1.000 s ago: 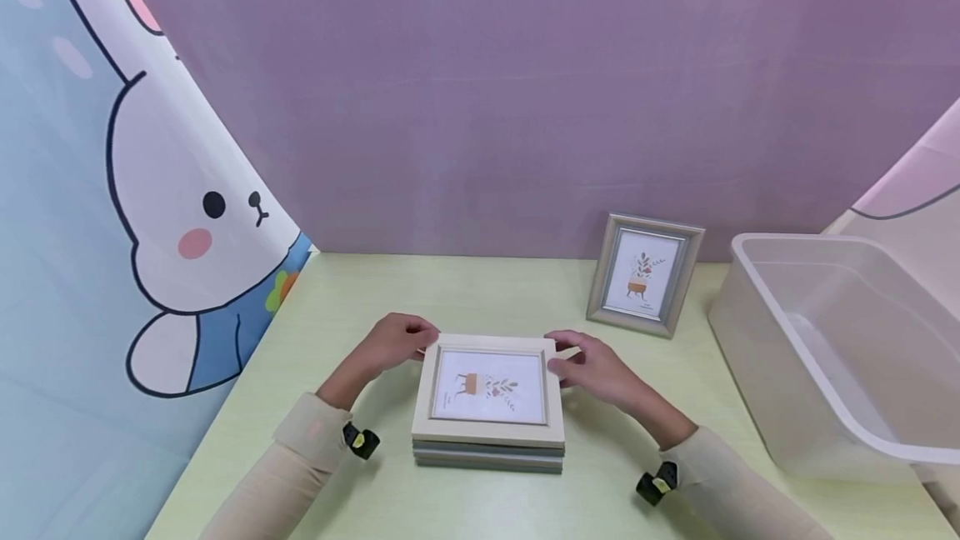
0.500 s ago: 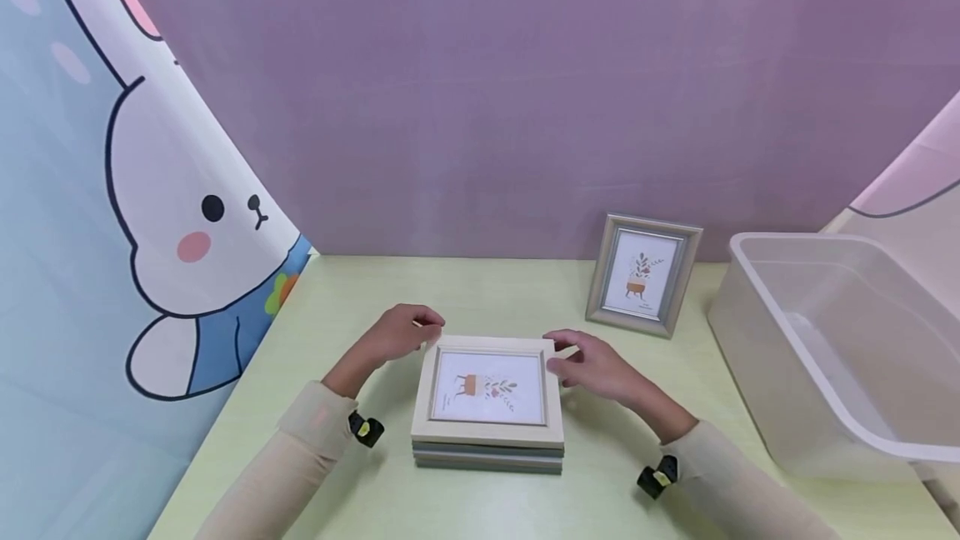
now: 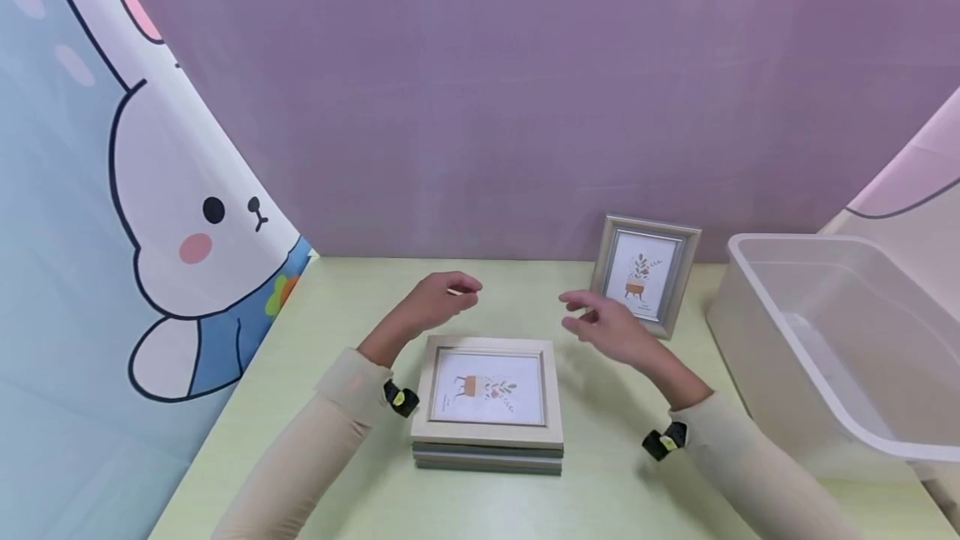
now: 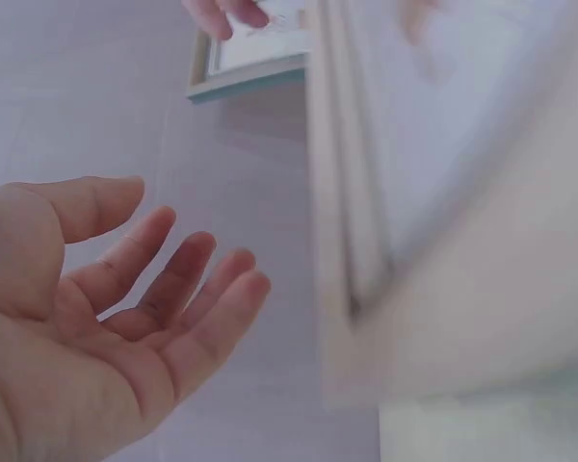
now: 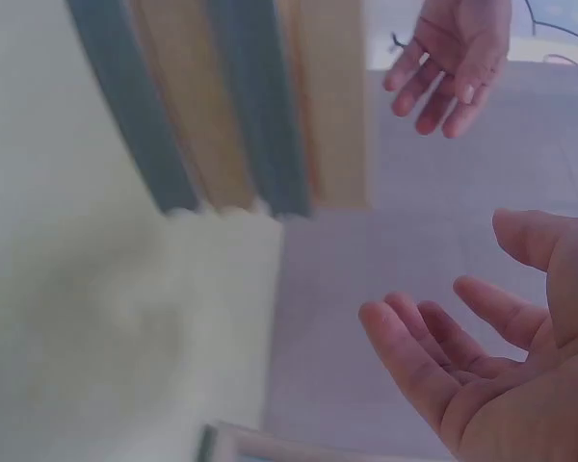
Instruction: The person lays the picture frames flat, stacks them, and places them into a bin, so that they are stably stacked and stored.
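Observation:
Picture frames lie in a squared stack in the middle of the table, a cream picture frame (image 3: 487,434) on top and grey-edged frames (image 3: 487,463) beneath. Past the stack's far left corner my left hand (image 3: 431,304) hovers empty, fingers relaxed. My right hand (image 3: 611,328) hangs beyond the far right corner, also empty, thumb and fingers apart. Behind it stands a grey picture frame (image 3: 640,272) with a plant print, partly covered by that hand. In the right wrist view the stack's edges (image 5: 250,106) appear beside the right hand (image 5: 511,366).
A deep white plastic bin (image 3: 765,357) stands at the right side of the table (image 3: 360,282). A purple backdrop (image 3: 480,107) rises along the far edge, and a rabbit-print cloth (image 3: 180,273) hangs at the left.
Both hands have left the corners of the stack and moved away from me, the left one also to the right. The stacked frames and the standing frame have stayed in place.

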{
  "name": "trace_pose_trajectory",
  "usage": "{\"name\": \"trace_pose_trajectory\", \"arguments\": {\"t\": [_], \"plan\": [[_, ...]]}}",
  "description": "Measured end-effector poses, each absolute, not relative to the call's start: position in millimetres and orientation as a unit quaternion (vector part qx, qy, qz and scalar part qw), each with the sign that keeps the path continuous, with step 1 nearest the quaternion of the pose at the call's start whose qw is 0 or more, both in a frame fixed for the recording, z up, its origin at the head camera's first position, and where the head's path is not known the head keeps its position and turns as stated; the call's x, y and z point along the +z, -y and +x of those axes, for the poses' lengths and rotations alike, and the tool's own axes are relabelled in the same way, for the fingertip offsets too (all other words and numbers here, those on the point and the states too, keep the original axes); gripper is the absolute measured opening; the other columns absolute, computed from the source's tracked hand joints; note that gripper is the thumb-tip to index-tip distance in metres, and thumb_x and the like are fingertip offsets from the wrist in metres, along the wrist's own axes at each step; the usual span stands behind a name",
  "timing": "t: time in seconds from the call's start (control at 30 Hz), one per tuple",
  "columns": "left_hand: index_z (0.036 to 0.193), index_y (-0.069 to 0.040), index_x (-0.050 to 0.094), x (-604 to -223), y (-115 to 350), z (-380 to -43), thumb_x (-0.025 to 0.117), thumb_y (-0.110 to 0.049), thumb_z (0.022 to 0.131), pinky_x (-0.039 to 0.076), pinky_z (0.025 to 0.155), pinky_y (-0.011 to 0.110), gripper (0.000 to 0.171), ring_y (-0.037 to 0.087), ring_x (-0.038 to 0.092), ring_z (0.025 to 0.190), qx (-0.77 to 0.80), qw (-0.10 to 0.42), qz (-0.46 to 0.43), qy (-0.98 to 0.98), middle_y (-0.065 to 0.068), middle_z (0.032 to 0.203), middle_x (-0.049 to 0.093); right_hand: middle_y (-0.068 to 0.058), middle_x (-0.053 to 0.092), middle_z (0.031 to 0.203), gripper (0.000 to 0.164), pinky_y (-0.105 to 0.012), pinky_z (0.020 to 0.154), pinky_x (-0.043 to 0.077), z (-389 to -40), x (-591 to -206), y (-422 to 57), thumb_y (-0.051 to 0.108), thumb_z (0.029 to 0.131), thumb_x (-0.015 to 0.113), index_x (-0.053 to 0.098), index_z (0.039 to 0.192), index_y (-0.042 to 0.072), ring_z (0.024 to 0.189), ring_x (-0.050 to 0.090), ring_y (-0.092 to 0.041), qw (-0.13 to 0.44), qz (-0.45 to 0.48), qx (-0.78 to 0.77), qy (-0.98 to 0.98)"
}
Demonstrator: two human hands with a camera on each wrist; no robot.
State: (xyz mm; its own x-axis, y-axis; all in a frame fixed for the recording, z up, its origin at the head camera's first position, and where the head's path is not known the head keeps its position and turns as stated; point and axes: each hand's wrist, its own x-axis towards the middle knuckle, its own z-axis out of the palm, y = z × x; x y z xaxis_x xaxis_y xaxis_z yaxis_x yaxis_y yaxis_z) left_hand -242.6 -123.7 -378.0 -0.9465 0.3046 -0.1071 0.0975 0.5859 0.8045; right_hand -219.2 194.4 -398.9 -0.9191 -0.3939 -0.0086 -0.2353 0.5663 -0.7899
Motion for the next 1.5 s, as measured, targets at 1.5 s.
{"name": "trace_pose_trajectory", "arguments": {"t": [1.5], "plan": [[0.132,-0.003,0.063,-390.9,-90.9,-323.5,0.069,-0.015,0.096,0.054,0.101,0.038,0.039,0.026,0.065,0.119,0.539,0.064,-0.003,-0.84,0.01,0.128,0.069,-0.028,0.059,0.138,0.034,-0.06,0.112,0.04,-345.0,-321.0,-257.5,0.01,0.1,0.055,0.062,0.132,0.001,0.131,0.051,-0.047,-0.03,-0.116,-0.214,-0.969]]}}
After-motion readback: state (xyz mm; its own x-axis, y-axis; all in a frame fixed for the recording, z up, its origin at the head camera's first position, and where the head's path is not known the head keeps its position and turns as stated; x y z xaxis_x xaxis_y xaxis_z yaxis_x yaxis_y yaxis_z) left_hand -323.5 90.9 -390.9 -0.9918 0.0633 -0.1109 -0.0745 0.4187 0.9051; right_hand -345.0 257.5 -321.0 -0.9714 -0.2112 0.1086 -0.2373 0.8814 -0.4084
